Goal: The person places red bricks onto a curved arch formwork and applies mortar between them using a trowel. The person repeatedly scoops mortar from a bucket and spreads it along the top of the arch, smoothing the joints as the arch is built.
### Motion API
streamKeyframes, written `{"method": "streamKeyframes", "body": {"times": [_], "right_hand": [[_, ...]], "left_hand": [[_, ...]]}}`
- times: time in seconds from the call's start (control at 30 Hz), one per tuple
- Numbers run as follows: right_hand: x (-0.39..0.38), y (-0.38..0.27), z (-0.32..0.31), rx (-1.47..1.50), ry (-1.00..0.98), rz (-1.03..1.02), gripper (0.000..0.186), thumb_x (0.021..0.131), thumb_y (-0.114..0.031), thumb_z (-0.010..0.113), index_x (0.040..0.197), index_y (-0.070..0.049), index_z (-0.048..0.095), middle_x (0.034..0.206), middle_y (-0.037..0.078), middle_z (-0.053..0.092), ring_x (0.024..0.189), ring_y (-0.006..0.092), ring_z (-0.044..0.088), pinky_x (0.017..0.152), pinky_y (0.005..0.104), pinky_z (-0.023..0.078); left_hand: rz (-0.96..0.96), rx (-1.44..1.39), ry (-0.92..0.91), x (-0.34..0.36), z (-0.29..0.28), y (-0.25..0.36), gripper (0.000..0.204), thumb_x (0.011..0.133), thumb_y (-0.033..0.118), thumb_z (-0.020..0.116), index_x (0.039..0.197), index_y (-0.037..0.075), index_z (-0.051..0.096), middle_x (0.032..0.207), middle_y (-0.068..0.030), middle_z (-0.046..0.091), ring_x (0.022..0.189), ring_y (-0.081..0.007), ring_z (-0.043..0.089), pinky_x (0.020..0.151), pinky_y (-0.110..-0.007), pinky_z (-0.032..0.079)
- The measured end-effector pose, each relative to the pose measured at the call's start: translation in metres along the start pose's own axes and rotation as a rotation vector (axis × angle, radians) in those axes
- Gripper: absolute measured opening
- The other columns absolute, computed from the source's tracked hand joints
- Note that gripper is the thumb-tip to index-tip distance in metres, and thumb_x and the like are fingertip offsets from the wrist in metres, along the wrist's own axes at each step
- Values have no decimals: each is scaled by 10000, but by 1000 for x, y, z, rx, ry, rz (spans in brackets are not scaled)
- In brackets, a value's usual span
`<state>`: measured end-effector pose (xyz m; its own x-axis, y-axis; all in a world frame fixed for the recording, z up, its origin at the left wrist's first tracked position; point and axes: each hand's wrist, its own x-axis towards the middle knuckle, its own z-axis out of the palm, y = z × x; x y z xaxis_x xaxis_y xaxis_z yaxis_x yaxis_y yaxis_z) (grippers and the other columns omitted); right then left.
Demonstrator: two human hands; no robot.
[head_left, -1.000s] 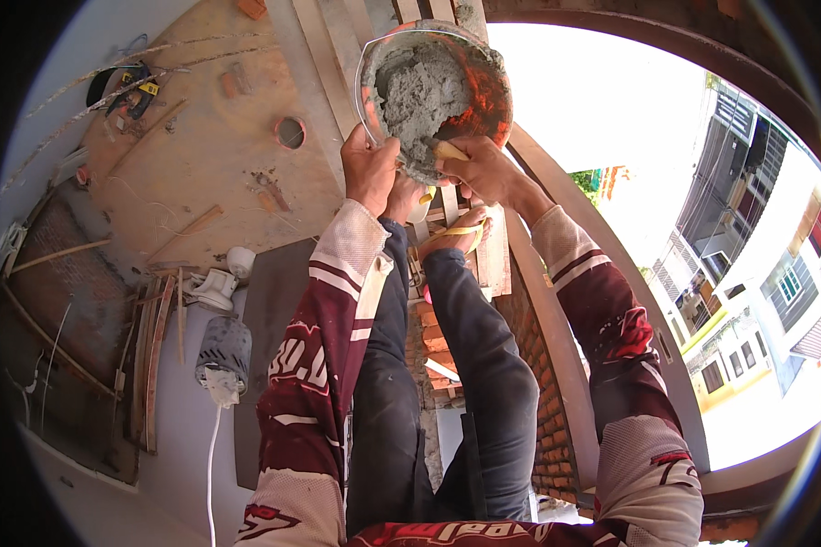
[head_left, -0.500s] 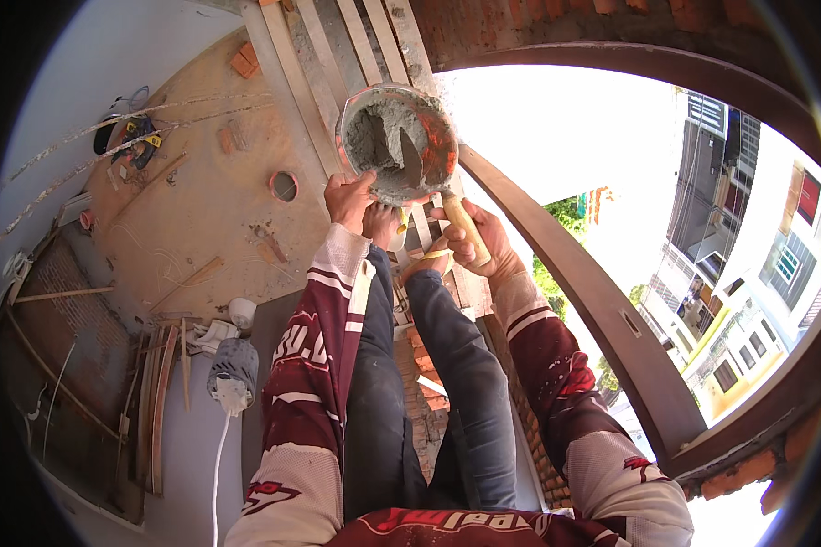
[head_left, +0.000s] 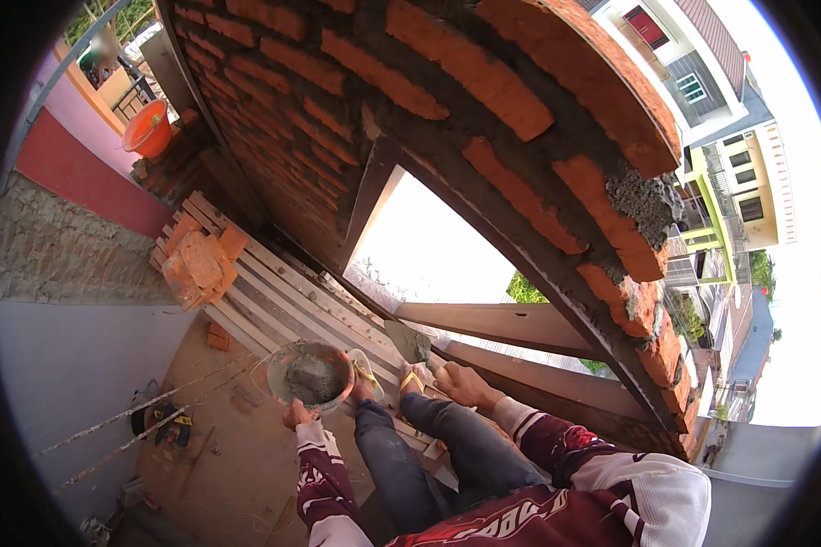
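Observation:
My left hand (head_left: 298, 415) is closed on the near rim of an orange bucket (head_left: 346, 366). Grey wet mortar (head_left: 311, 378) fills part of the bucket, which I hold above the plank platform's left edge. In my right hand (head_left: 466, 386) is a trowel, its handle partly hidden by my fingers. The trowel's blade (head_left: 410, 343), smeared with mortar, points away toward the window opening, apart from the bucket. My feet, in sandals with yellow straps (head_left: 412, 378), stand on the planks between both hands.
A brick wall (head_left: 356, 77) rises ahead and to the right, with fresh mortar (head_left: 643, 208) on its stepped edge. It surrounds a wooden window frame (head_left: 511, 321). Loose bricks (head_left: 201, 263) are stacked on the plank platform (head_left: 292, 296). An orange basin (head_left: 146, 129) sits far left.
My view has swung up toward the wall. The trowel blade has left the bucket and is now to its right. My left hand keeps hold of the bucket's rim.

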<state>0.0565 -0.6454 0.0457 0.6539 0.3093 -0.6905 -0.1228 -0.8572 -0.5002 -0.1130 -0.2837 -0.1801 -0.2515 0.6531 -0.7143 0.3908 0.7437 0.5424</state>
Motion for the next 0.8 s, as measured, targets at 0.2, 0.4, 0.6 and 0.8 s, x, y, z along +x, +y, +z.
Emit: {"method": "streamKeyframes", "body": {"times": [0.2,0.4,0.6,0.8], "right_hand": [[-95,76,-58,-192,76,128,369,849,-221,624,1142,-13,542,987,287,694,980,474,673,853,553,519],[-208,145,-59,-223,-161,545,330,865,-197,641,1129,-30,749,1202,229,711,1159,358,680,965,470,549],[-258,126,-66,-98,-73,468,427,884,-300,635,1211,-31,688,1218,263,688,1162,411,661,971,488,540],[-197,2,-115,-7,254,-82,324,837,-260,616,1039,-8,621,1010,288,694,940,479,674,842,560,528]], "left_hand": [[-179,161,-56,-52,-132,51,481,801,174,643,1079,-158,436,906,-305,612,622,-372,661,416,-406,438],[-145,174,41,-126,-239,89,464,806,177,641,1083,-149,460,922,-302,623,633,-369,669,426,-409,458],[-75,123,128,-161,-295,116,449,812,180,639,1086,-139,485,938,-299,634,644,-367,678,436,-412,477],[-32,73,189,-192,-323,123,435,817,184,637,1090,-130,509,954,-296,645,655,-365,687,446,-416,496]]}}
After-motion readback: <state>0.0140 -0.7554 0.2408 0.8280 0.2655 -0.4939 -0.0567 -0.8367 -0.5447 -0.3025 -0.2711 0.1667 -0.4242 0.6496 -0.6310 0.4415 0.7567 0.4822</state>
